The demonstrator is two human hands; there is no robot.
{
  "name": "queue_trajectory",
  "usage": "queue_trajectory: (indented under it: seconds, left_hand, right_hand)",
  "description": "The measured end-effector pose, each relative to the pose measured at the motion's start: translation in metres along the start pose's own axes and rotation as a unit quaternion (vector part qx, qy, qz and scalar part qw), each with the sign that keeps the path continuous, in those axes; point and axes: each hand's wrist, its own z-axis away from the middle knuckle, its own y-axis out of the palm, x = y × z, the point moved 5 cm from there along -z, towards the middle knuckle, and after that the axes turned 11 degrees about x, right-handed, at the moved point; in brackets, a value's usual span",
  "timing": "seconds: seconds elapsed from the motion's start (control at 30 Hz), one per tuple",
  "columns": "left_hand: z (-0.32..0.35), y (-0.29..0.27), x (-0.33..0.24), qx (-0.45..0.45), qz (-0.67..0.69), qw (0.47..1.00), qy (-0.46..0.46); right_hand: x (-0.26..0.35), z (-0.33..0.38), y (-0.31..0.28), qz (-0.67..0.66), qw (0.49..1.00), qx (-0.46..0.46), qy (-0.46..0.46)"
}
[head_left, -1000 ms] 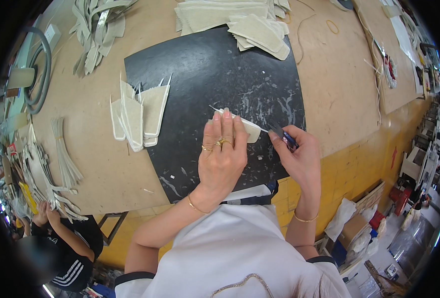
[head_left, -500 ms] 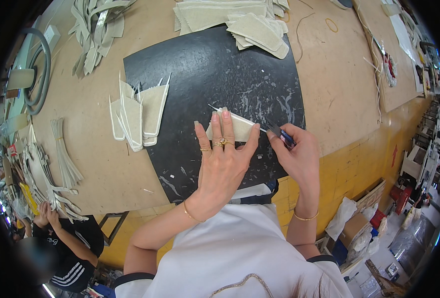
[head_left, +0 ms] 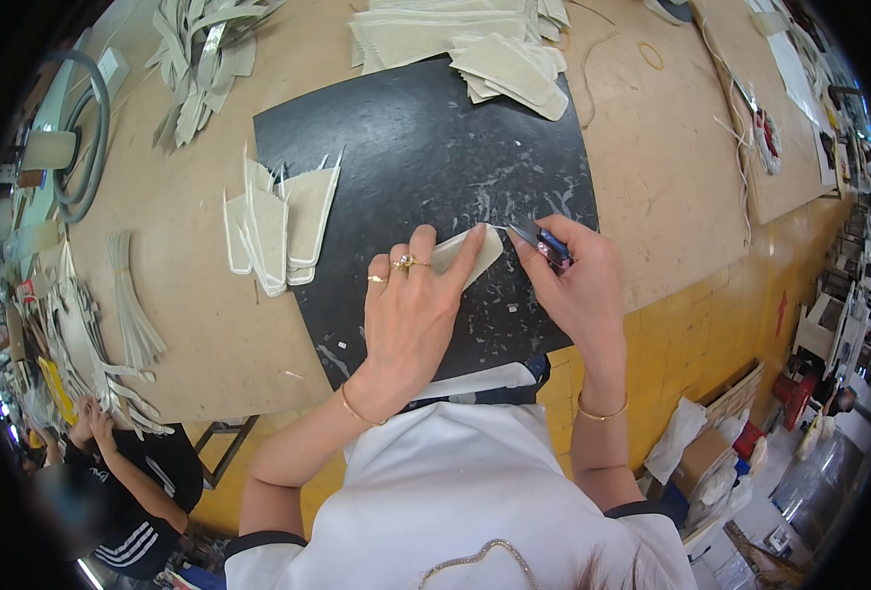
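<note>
On the black cutting mat (head_left: 406, 118), a beige fabric piece (head_left: 485, 258) edged in white piping lies partly under my left hand (head_left: 411, 310). The fingers are bent over it and the index fingertip presses near its upper corner; the thumb is hidden. My right hand (head_left: 583, 280) is closed around small blue-handled thread snips (head_left: 553, 246). Their blade tips are at a thin white end of piping by that corner. Several similar piped pieces (head_left: 270, 231) lie overlapping at the mat's left edge.
Stacked beige pieces (head_left: 509, 69) lie at the mat's far edge. Fabric strips (head_left: 204, 59) are heaped far left, and a bundle of pale strips (head_left: 131, 300) lies nearer. A grey hose (head_left: 101, 128) curves at the left. Another person's hands (head_left: 91, 418) are at the lower left.
The fabric piece has turned under my left hand, which has shifted left with its fingers drawn in. The snips have moved slightly up and left to the piece's corner.
</note>
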Motion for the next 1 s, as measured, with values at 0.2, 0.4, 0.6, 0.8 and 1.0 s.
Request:
queue_trajectory:
  seconds: [0.2,0.4,0.6,0.8,1.0]
  left_hand:
    - [-0.004,-0.003,0.01,0.008,0.033,0.997,0.076]
    - [-0.01,-0.007,0.011,0.047,0.026,0.994,0.098]
    - [-0.013,-0.01,0.012,0.029,0.011,0.991,0.129]
    - [-0.013,-0.012,0.013,0.025,0.032,0.991,0.131]
    - [-0.013,-0.011,0.014,0.031,0.039,0.991,0.126]
  right_hand:
    - [-0.001,0.006,0.0,0.008,1.0,0.016,-0.013]
    - [-0.002,0.015,0.009,0.045,0.995,0.014,-0.09]
    - [-0.004,0.025,0.023,0.183,0.968,-0.024,-0.17]
    - [-0.007,0.028,0.026,0.234,0.955,-0.014,-0.185]
    - [0.0,0.027,0.026,0.255,0.949,-0.02,-0.186]
